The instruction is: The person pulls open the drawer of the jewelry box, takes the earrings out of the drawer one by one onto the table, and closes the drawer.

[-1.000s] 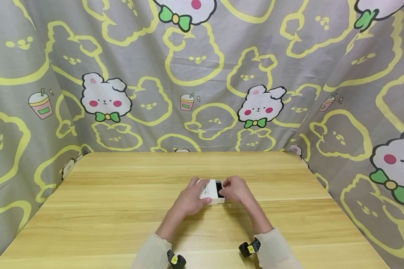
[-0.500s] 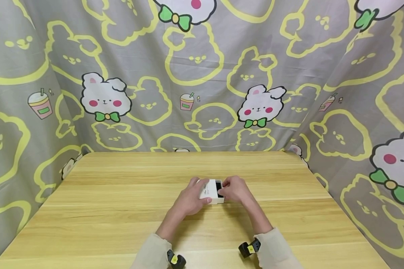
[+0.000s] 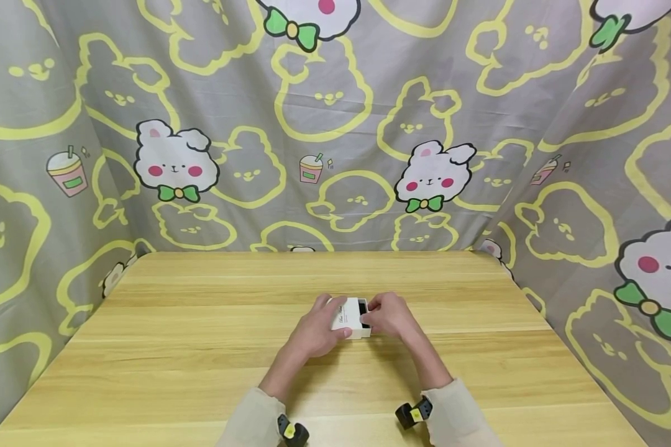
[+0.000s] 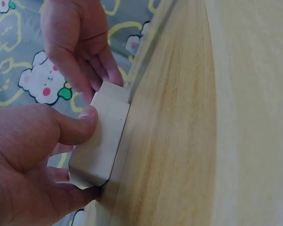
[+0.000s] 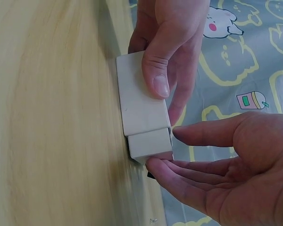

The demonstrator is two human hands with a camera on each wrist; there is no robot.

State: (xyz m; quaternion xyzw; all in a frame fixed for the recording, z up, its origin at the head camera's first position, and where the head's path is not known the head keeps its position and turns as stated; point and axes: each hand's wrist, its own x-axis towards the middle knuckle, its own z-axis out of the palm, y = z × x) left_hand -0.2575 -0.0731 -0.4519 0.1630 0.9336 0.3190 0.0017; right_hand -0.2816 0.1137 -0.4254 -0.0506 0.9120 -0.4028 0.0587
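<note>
A small white drawer box [image 3: 346, 318] with dark script on its top stands on the table, its inner tray [image 5: 151, 142] sticking partly out to the right. A black interior shows in the gap. My left hand [image 3: 316, 329] grips the outer sleeve from the left; its thumb [image 4: 82, 127] lies along the near side with fingers round the far side and end. My right hand [image 3: 390, 315] holds the tray's outer end, thumb at the open top and fingers against the end wall [image 5: 158, 157]. What lies inside the tray cannot be made out.
The wooden table [image 3: 201, 372] spreads around the box on all sides. A grey curtain [image 3: 335, 149] with yellow outlines and white bunnies hangs behind and at both sides. Black wrist cameras [image 3: 294, 431] sit at both beige cuffs.
The tray has slid slightly left into the sleeve, so the black gap is narrower. My right hand has shifted a little left with it; my left hand stays put.
</note>
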